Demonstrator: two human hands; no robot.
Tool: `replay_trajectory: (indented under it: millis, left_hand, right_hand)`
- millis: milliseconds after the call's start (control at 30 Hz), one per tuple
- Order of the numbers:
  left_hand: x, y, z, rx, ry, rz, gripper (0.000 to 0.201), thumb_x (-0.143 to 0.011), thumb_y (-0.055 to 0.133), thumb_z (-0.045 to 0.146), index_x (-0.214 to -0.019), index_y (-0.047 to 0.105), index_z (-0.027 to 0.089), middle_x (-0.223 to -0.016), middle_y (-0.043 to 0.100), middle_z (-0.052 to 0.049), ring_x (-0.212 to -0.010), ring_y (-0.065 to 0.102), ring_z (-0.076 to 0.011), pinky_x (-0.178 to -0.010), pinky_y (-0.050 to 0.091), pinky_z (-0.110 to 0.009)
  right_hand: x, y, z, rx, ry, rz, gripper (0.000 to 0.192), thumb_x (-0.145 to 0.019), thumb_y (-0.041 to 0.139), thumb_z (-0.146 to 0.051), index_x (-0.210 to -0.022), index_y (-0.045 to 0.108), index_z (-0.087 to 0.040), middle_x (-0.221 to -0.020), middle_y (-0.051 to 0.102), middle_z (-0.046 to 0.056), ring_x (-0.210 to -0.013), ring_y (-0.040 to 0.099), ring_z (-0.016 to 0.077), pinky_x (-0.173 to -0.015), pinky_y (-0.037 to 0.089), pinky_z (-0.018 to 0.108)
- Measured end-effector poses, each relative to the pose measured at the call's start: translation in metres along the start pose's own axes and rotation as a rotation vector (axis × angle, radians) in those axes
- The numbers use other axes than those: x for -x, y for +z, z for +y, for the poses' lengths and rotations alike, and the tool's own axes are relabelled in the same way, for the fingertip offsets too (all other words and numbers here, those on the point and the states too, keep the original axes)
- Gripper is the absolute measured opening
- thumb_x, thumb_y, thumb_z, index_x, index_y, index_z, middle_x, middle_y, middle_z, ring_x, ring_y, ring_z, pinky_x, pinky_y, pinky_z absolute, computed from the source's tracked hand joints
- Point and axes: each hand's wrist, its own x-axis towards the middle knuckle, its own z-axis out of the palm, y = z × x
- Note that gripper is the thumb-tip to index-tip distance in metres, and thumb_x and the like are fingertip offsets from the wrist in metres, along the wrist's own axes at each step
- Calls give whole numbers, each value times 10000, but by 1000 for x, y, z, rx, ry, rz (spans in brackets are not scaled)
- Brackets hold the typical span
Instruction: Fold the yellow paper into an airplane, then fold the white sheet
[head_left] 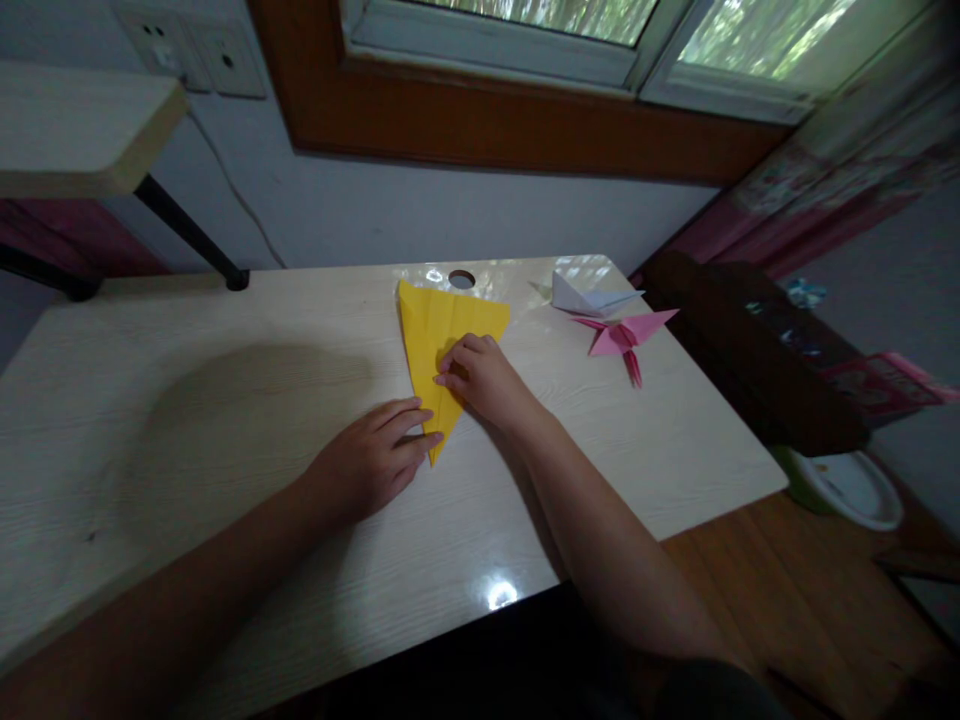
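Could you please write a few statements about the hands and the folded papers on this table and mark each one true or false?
1. The yellow paper is folded into a triangle with its narrow tip toward the person. True.
2. The right hand is lifted clear of the yellow paper. False: its fingers press on the paper.
3. The left hand rests on the table with its fingertips at the paper's tip. True.
4. The pink folded figure lies under the left hand. False: it lies to the right, untouched, beside a white folded figure.
5. Both hands are closed into fists. False: the fingers lie flat or lightly bent.
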Motion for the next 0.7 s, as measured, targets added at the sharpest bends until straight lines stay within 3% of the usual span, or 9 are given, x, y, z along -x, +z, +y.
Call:
replay_trajectory:
  millis: [133, 267, 533, 700]
  left_hand:
    - [1, 0, 0, -7, 0, 0, 356, -950, 569, 149, -1293, 659, 180, -1350, 620, -145, -1351, 521, -300, -1111, 495, -527]
    - [1, 1, 0, -9, 12, 3, 362, -946, 562, 138, -1294, 655, 170, -1361, 610, -151, -1357, 513, -302, -1113, 491, -532]
    - [2, 2, -2, 8, 16, 10, 407, -932, 561, 113, -1327, 636, 180, -1386, 586, -152, -1363, 506, -298, -1123, 481, -525]
    - [4, 1, -4, 38, 14, 63, 359, -943, 557, 122, -1287, 653, 163, -1299, 631, -146, -1277, 570, -277, -1073, 523, -490]
  right_hand:
    - [7, 0, -15, 24, 5, -5, 32, -899, 699, -175, -895, 680, -201, -986, 594, 81, -943, 520, 236, -876, 413, 377]
    - [21, 7, -25, -116, 0, -61, 81, -933, 624, -131, -893, 667, -187, -931, 581, 57, -870, 543, 187, -791, 438, 315]
    - [37, 8, -21, -193, -31, -75, 45, -944, 630, -160, -952, 655, -197, -959, 596, 52, -926, 549, 188, -832, 436, 319]
    - [35, 6, -21, -194, -42, -71, 59, -930, 637, -135, -933, 653, -191, -954, 594, 50, -910, 545, 181, -826, 433, 311]
